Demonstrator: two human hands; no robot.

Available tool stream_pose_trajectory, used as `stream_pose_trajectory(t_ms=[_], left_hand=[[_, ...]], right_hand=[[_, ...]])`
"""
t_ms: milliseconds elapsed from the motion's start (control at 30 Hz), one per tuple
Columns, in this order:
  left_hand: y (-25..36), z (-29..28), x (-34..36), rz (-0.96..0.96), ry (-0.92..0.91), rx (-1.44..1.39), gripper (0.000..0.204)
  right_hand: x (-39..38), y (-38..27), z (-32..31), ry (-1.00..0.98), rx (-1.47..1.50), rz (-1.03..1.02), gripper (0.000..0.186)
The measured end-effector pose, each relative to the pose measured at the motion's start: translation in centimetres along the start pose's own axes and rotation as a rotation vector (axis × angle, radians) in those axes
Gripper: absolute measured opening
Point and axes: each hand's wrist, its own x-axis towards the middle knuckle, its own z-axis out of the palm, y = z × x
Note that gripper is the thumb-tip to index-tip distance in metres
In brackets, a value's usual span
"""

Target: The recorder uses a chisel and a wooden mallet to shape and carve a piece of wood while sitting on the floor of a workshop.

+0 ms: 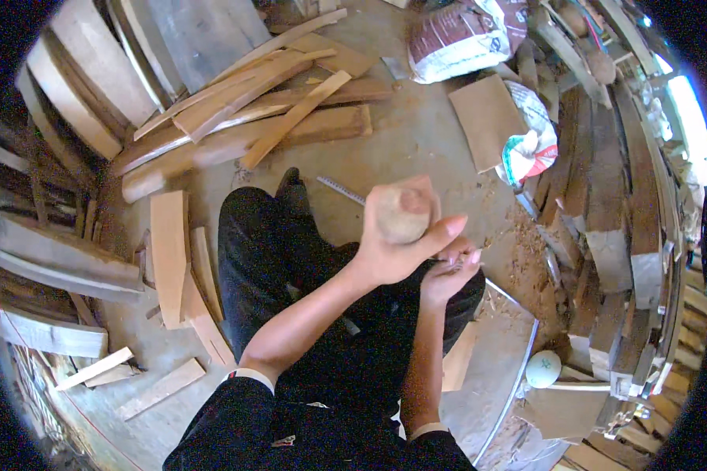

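My left hand (393, 251) is wrapped around a round wooden piece (403, 213), seen nearly end-on with a pale, worn face, held raised over my lap. Just below and right of it, my right hand (448, 279) is closed with fingers curled, partly under the left hand; what it grips is too hidden to make out. A thin white ruler (339, 190) lies on the floor behind my left hand. My dark-trousered legs (251, 235) are bent beneath both arms.
Loose boards (291, 118) and cut pieces (169, 251) lie ahead and left, beside stacked planks (63, 251). Sacks (448, 47), cardboard (483, 118) and piled timber (605, 196) are ahead and right. Shavings (503, 243) cover floor at right, near a pale oval object (543, 369).
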Motion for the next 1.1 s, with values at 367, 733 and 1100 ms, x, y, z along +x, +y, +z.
stream_pose_trajectory(t_ms=[367,733,1100], left_hand=[[0.0,-1.3,-0.3,0.012,-0.077,0.032,0.03],[6.2,-4.0,-2.4,0.234,0.203,-0.172,0.012],[5.9,-4.5,-1.5,0.311,0.226,-0.499,0.037]], right_hand=[[0.6,-0.4,0.9,-0.13,-0.107,-0.074,0.052],[1.6,2.9,-1.6,-0.361,-0.403,0.067,0.032],[-2.9,9.8,-6.1,-0.364,-0.561,0.12,0.011]])
